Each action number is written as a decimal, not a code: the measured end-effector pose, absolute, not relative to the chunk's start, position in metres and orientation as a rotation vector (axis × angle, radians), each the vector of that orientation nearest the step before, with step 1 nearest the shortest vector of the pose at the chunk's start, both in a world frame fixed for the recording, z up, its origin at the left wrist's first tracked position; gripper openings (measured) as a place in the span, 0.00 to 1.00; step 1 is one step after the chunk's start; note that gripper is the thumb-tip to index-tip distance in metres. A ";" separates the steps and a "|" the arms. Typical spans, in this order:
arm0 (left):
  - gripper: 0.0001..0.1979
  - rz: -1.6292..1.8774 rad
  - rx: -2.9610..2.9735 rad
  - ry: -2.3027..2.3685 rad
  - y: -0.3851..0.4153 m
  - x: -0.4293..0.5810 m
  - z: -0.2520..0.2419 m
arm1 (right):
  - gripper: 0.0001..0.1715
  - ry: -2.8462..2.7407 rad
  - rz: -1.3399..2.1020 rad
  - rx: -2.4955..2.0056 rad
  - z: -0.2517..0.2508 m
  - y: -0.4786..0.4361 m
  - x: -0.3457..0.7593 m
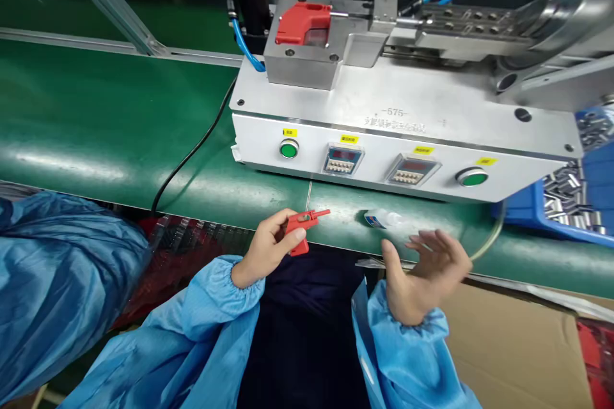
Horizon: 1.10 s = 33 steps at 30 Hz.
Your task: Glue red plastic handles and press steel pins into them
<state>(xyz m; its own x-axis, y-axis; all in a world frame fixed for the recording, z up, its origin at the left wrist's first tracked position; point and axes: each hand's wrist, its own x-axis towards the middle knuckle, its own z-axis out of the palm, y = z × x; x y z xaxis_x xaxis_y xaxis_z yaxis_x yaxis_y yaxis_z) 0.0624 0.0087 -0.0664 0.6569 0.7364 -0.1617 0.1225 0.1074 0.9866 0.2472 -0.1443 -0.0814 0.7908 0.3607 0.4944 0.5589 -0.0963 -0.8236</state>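
Observation:
Near the bench's front edge, my left hand (272, 244) is closed around a small red plastic gun-shaped part (298, 239), its thin tip pointing right. My right hand (425, 275) is raised to the right with its fingers apart and nothing in it, slightly blurred. Just beyond that hand a small white bottle (384, 218) with a printed label lies on its side on the green bench (336, 204). Another red gun-shaped part (303, 22) sits in the metal fixture of the machine, against a thin rod coming from the right.
The white machine (407, 121) has two green buttons and two small displays on its front. A blue bin (556, 217) of metal tubes stands at right, a cardboard box (513, 332) below it. A black cable (196, 147) crosses the bench; a co-worker's blue sleeve (67, 268) is at left.

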 end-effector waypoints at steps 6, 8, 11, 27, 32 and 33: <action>0.25 0.595 1.313 0.748 0.011 0.070 -0.055 | 0.14 -0.745 0.235 -1.755 -0.085 -0.128 0.262; 0.23 0.578 1.297 0.719 0.009 0.070 -0.052 | 0.16 -0.687 0.364 -1.592 -0.075 -0.124 0.255; 0.22 0.567 1.278 0.687 0.008 0.069 -0.048 | 0.16 -0.665 0.422 -1.455 -0.057 -0.123 0.249; 0.19 0.584 1.279 0.685 0.004 0.072 -0.045 | 0.19 -0.738 0.420 -1.677 -0.041 -0.127 0.245; 0.18 0.573 1.298 0.693 0.003 0.071 -0.046 | 0.18 -0.728 0.395 -1.687 -0.040 -0.126 0.244; 0.18 0.569 1.302 0.695 0.003 0.071 -0.046 | 0.18 -0.723 0.392 -1.697 -0.040 -0.126 0.244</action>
<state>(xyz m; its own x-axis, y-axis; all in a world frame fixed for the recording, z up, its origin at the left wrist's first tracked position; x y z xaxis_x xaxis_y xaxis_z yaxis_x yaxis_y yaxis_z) 0.0711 0.0030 -0.0459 0.6744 0.7249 -0.1401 0.0059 0.1844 0.9828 0.2440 -0.1263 -0.0398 0.7507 0.6496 0.1198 0.2546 -0.1172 -0.9599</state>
